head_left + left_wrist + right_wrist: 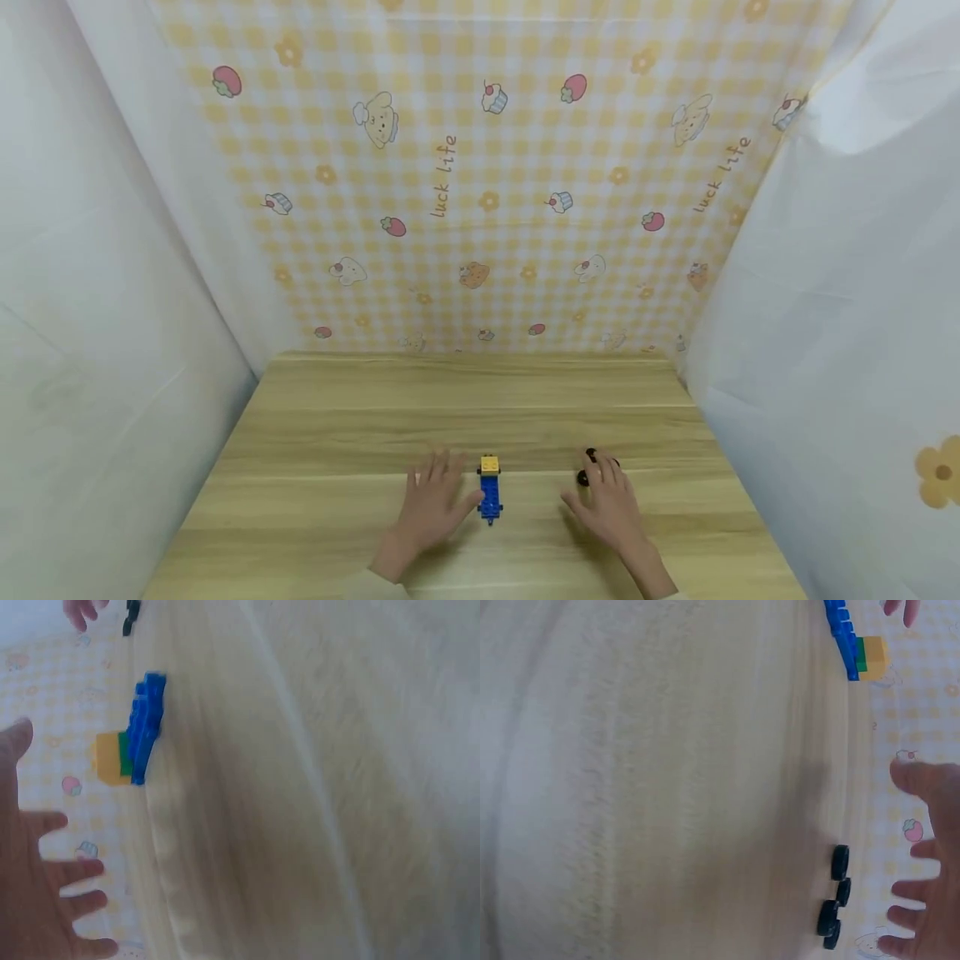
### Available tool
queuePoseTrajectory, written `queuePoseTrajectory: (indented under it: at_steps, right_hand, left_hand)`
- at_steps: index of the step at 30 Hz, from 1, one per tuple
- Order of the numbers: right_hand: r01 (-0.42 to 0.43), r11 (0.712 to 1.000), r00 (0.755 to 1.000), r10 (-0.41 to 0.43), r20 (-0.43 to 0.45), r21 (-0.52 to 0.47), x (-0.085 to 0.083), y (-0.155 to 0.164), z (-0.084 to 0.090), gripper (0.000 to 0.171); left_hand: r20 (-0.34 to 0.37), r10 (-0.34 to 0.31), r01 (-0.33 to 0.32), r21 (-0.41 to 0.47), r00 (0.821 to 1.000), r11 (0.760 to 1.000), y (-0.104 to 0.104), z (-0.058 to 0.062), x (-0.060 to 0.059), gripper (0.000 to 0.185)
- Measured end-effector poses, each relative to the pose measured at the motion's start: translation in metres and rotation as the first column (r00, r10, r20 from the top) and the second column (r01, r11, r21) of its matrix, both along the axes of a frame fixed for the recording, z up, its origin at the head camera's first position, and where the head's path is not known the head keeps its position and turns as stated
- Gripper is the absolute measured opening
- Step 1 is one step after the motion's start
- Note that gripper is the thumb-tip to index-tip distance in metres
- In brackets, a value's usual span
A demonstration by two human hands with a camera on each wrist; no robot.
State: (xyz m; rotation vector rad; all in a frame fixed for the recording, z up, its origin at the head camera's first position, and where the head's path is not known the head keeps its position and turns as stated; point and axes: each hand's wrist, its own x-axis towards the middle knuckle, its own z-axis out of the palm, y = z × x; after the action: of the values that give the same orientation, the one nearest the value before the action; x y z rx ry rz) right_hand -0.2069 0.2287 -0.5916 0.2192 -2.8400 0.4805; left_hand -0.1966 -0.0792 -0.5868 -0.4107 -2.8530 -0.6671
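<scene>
A blue toy-brick vehicle base (490, 493) lies on the wooden table, with a yellow brick (490, 465) on its far end. Between the two, a green layer (125, 754) shows in the left wrist view. Just left of the base is my left hand (433, 502), fingers spread and holding nothing, its thumb near the blue side. My right hand (606, 504) hovers above several black toy wheels (827, 918) to the right, partly hiding them in the head view. Its fingers are extended, and the right wrist view shows a gap between them and the wheels.
The wood-grain table (480, 383) ends at a yellow checked cloth (487, 242) at the back. White cloth hangs on the left (112, 333) and the right (832, 333).
</scene>
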Motion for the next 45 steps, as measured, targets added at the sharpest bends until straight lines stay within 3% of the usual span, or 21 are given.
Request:
queuePoseTrajectory:
  at_steps: [4, 7, 14, 17, 22, 33, 36, 39, 43, 45]
  right_hand:
    - [0.131, 0.990, 0.991, -0.130, 0.040, -0.048, -0.005, 0.005, -0.003, 0.058]
    - [0.172, 0.982, 0.982, -0.165, 0.090, -0.080, -0.012, 0.008, -0.005, 0.055]
    - [0.177, 0.980, 0.966, -0.157, 0.205, -0.086, -0.015, 0.011, -0.014, 0.064]
    - [0.176, 0.982, 0.965, -0.157, 0.211, -0.073, -0.014, 0.010, -0.017, 0.062]
    - [0.166, 0.984, 0.968, -0.152, 0.198, -0.059, -0.018, 0.006, -0.020, 0.056]
    - [0.111, 0.994, 0.980, -0.108, 0.167, -0.007, -0.020, 0.001, -0.021, 0.040]
    - [0.115, 0.992, 0.979, -0.103, 0.177, -0.060, -0.018, -0.001, -0.020, 0.036]
    - [0.123, 0.974, 0.977, -0.085, 0.196, -0.188, -0.015, -0.008, -0.018, 0.029]
    - [0.115, 0.916, 0.979, -0.040, 0.198, -0.384, -0.009, -0.021, -0.014, 0.027]
    - [0.103, 0.872, 0.979, -0.004, 0.202, -0.479, -0.008, -0.027, -0.013, 0.026]
  left_hand:
    - [-0.005, 0.105, -0.105, 0.049, 0.994, 0.993, 0.016, -0.002, -0.001, 0.048]
    - [0.025, 0.158, -0.159, 0.052, 0.987, 0.986, 0.028, -0.002, -0.004, 0.043]
    - [0.177, 0.211, -0.213, -0.006, 0.961, 0.977, 0.054, -0.013, -0.003, 0.071]
    - [0.198, 0.224, -0.225, -0.017, 0.954, 0.974, 0.060, -0.021, -0.002, 0.076]
    - [0.223, 0.255, -0.264, 0.011, 0.941, 0.965, 0.063, -0.027, -0.003, 0.064]
    - [0.257, 0.243, -0.267, 0.065, 0.936, 0.961, 0.063, -0.021, -0.007, 0.059]
    - [0.256, 0.228, -0.252, 0.065, 0.939, 0.966, 0.062, -0.021, -0.008, 0.057]
    - [0.250, 0.225, -0.249, 0.069, 0.942, 0.966, 0.060, -0.020, -0.009, 0.056]
    - [0.271, 0.204, -0.238, 0.099, 0.941, 0.966, 0.058, -0.022, -0.012, 0.053]
    - [0.289, 0.174, -0.224, 0.150, 0.941, 0.963, 0.057, -0.022, -0.014, 0.050]
